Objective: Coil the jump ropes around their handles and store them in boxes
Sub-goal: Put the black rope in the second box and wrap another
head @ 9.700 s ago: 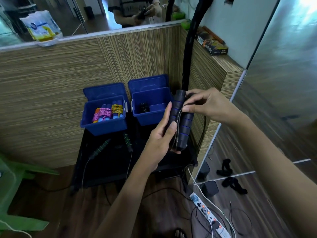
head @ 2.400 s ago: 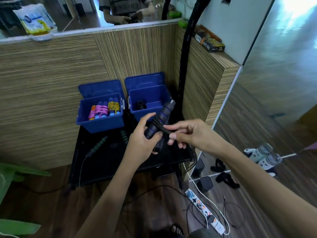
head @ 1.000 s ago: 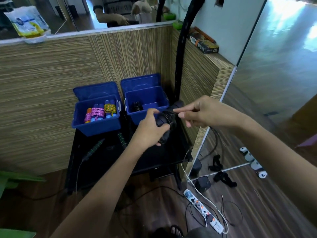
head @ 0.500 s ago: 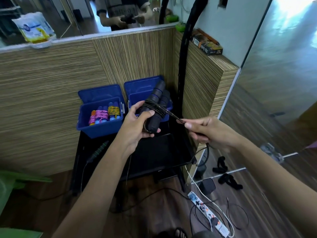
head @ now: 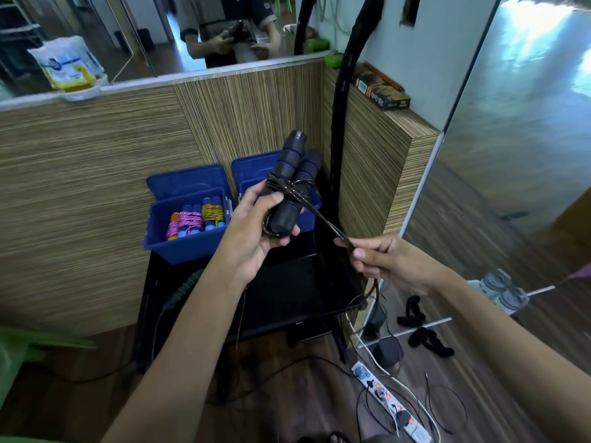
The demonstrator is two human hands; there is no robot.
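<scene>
Plainly, if our right hand [head: 388, 262], pinching the rope [head: 323, 220], slackens, the wraps on the handles [head: 289, 187] clamped in our left hand [head: 256, 231] could loosen. Left box [head: 188, 244] on the worktop [head: 297, 289] holds coiled ropes [head: 198, 217]; right box [head: 252, 169] is mostly hidden, perhaps near-empty.

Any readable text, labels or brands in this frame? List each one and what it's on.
No text reads clearly.
White and yellow bag on the ledge: blue logo print, too blurred to read.
Dark box on the ledge: light lettering on its side, too small to read.
Power strip on the floor: no legible marking.
Black jump rope handles: no print visible.
</scene>
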